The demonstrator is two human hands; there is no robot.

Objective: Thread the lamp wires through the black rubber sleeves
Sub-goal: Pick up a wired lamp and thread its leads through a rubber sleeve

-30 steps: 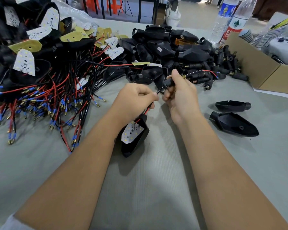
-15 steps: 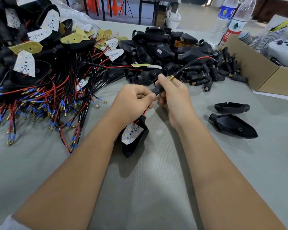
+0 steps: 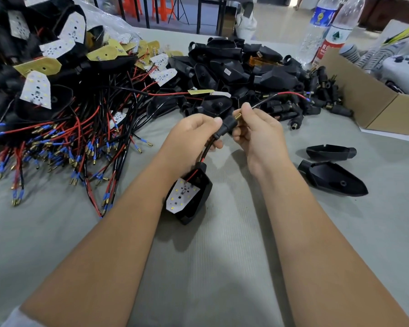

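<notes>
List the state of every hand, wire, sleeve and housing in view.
left hand: grips sleeve's lower end
right hand: pinches wires above sleeve
black rubber sleeve: on wires, between hands
lamp wires: threaded through, ends out
lamp housing: hangs below, LED board showing
two empty housings: lying on table

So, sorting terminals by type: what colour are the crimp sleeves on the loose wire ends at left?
Blue crimp sleeves with brass-coloured tips, clearest in the head view.
</notes>
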